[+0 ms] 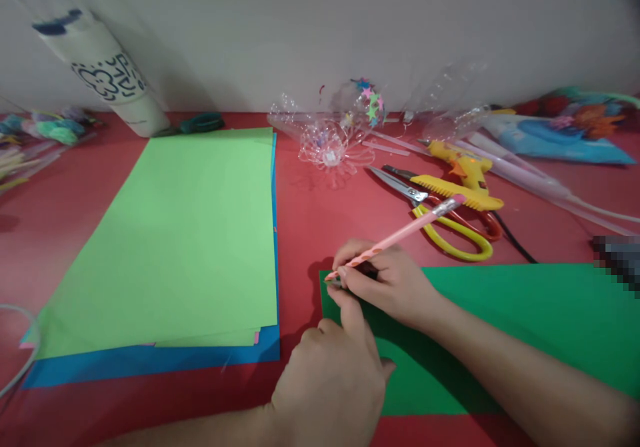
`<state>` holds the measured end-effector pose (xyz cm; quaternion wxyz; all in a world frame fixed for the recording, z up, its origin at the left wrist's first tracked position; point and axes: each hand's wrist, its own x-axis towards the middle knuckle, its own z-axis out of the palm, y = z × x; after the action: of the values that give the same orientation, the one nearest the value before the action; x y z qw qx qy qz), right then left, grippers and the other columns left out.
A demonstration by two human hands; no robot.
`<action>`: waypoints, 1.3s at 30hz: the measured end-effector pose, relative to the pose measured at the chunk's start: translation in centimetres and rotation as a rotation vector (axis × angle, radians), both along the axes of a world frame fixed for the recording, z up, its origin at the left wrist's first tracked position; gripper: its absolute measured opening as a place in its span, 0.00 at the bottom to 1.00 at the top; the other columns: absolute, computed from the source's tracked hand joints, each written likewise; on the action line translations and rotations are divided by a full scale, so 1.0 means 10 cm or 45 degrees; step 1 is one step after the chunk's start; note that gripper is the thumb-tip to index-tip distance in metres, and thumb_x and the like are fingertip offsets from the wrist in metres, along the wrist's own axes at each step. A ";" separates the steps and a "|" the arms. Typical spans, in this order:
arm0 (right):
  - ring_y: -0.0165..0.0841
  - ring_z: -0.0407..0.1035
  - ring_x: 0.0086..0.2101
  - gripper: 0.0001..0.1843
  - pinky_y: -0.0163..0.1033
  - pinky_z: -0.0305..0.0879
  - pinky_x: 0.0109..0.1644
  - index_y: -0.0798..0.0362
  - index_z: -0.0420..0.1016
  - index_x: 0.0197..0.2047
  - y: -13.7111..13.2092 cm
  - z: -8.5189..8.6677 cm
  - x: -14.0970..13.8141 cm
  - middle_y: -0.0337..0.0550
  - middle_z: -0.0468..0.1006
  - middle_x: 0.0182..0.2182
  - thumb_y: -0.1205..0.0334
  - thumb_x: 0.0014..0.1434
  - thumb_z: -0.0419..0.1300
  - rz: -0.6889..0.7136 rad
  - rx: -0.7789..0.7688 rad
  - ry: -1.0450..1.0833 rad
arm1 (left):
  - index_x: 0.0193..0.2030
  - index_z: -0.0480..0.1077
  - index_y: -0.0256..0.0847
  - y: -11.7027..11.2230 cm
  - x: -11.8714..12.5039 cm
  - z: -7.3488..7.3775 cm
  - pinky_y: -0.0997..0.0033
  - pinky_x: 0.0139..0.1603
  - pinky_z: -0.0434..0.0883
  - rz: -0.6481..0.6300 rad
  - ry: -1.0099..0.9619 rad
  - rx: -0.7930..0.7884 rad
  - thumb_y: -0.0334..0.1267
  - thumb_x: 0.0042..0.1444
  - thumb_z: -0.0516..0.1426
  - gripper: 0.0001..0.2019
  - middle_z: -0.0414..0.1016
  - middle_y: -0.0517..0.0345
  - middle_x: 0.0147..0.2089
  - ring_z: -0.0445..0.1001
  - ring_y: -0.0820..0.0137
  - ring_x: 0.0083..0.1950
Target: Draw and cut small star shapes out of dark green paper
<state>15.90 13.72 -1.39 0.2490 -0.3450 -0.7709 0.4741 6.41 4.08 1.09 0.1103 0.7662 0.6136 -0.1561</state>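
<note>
- The right hand (400, 287), just right of the middle of the frame, pinches a pink pencil (397, 236). Its eraser end leans up and to the right.
- The left hand (333, 374), at the bottom middle, has one finger stretched to the pencil's low end. I cannot tell if it grips anything.
- Both hands are over the top left corner of a dark green sheet (520, 327), at the lower right.
- Above the sheet are scissors (463, 244), a yellow cutter knife (457, 190) and a yellow glue gun (465, 164).
- Light green paper (200, 234) lies on blue paper (175, 364) at the left.
- A white bottle (107, 74) stands at the upper left.
</note>
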 end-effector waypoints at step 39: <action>0.28 0.70 0.26 0.07 0.30 0.63 0.27 0.51 0.69 0.28 -0.02 0.02 0.01 0.35 0.73 0.24 0.70 0.54 0.52 0.005 -0.031 -0.019 | 0.56 0.69 0.29 -0.03 0.00 -0.03 0.75 0.18 0.71 -0.004 -0.014 0.075 0.55 0.56 0.54 0.31 0.77 0.38 0.39 0.76 0.67 0.23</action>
<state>15.97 13.55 -1.15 0.2380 -0.3501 -0.7676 0.4813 6.40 3.78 0.79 0.0910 0.7710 0.6159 -0.1340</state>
